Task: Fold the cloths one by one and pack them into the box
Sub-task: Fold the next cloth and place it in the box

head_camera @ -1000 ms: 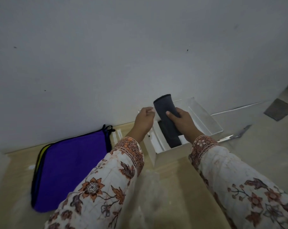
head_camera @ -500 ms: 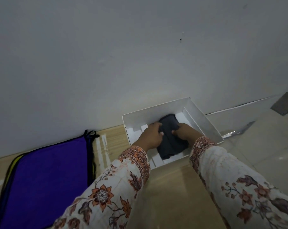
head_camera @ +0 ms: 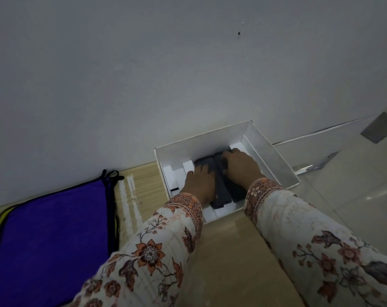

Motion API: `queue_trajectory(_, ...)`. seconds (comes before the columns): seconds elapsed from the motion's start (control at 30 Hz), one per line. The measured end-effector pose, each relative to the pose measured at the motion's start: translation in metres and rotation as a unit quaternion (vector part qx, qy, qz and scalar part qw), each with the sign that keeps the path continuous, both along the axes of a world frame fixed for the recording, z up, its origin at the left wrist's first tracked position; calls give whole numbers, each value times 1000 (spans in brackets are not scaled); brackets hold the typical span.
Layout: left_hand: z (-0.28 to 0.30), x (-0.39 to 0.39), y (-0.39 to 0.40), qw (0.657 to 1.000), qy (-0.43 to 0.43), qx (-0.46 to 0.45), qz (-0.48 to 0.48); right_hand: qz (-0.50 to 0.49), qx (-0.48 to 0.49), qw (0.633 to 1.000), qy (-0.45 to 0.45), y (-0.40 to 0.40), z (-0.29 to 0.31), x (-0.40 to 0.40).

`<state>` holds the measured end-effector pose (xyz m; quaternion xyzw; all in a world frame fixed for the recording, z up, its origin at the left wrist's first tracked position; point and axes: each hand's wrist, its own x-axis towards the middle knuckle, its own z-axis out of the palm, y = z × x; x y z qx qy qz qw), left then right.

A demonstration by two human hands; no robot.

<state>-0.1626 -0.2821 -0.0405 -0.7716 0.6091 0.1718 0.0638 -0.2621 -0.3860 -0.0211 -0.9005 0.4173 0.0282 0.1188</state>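
Observation:
A white cardboard box (head_camera: 270,156) stands open on the wooden table against the wall. Inside it lie dark grey folded cloths (head_camera: 220,193), side by side along the box's length. My left hand (head_camera: 199,182) lies flat on the left part of the grey cloths, fingers spread. Pressing on their right part is my right hand (head_camera: 241,167), its fingers curled over the far end. A purple cloth (head_camera: 48,238) with dark trim lies flat on the table at the left, on top of a yellow-edged one.
The grey wall rises right behind the box and the table. White card inserts (head_camera: 177,176) show in the box's left part. To the right, beyond the table edge, lies a pale tiled floor (head_camera: 354,196) with a dark drain cover (head_camera: 380,127).
A rolled grey cloth held above the box went down into it. Both hands followed and now press flat on the cloths inside.

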Motion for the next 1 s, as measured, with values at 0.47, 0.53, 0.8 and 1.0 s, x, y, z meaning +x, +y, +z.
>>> queue_trajectory(0.47, 3, 3, 2, 999, 22, 34, 1, 1, 90, 994, 55, -1, -6, 5)
queue_trajectory(0.53, 4, 3, 2, 999, 16, 32, 2, -3, 86, 996, 27, -6, 2, 0)
queue_trajectory(0.8, 0, -4, 4, 999, -29, 14, -11, 21, 88, 990, 106, 2, -4, -15)
queue_trajectory(1.0, 31, 0, 11, 997, 8, -70, 6, -15, 27, 999, 15, 7, 12, -10)
